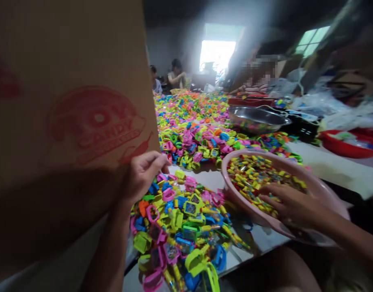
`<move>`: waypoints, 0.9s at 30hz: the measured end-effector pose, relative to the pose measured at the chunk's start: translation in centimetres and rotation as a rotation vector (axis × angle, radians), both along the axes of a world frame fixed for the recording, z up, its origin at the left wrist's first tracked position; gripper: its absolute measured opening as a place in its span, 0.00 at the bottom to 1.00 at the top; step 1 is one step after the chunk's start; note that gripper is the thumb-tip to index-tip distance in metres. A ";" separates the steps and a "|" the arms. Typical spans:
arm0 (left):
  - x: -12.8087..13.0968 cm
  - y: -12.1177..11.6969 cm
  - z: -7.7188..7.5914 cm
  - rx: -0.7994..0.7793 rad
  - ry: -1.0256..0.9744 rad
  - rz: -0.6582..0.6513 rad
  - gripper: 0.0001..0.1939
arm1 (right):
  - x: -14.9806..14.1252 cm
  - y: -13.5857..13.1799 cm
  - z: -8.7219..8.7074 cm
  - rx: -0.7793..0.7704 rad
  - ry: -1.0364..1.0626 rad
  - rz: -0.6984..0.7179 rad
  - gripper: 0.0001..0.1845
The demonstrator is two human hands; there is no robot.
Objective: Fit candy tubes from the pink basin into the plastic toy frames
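Observation:
My left hand is closed, pinching something small against the edge of a tall cardboard box printed with a red toy candy logo. What it pinches is too small to tell. Below it lies a heap of bright plastic toy pieces in pink, blue, green and yellow. My right hand reaches into a pink basin, fingers spread over small yellow candy packets.
A long spread of coloured toy pieces covers the table toward the back. A steel bowl and a red basin stand at right. Two people sit far off near a bright window.

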State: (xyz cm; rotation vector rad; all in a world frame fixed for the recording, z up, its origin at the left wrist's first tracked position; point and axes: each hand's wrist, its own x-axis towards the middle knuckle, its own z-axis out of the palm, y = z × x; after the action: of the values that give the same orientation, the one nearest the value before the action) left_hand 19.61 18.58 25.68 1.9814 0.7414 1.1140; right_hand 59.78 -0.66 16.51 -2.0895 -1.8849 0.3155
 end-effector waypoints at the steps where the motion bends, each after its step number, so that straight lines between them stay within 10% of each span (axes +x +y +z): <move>1: 1.7 0.7 -0.5 -0.018 0.172 -0.079 0.21 | 1.3 -0.3 -0.9 -0.042 0.042 0.026 0.25; 4: 7.1 3.9 -2.2 -0.027 0.655 -0.240 0.20 | 2.9 -0.1 -3.1 -0.111 0.135 0.119 0.23; 9: 12.8 9.0 -5.0 -0.044 0.978 -0.107 0.15 | 2.5 0.5 -4.0 -0.062 0.152 0.133 0.11; 27: 18.9 11.8 -11.1 -0.027 1.194 0.261 0.19 | 4.0 -1.6 -3.0 0.140 -0.093 0.092 0.17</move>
State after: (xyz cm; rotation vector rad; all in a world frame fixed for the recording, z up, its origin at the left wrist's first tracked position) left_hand 38.49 30.41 14.57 2.4730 1.6061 -0.1066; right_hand 63.74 -2.22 13.52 -1.9615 -1.9985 0.1044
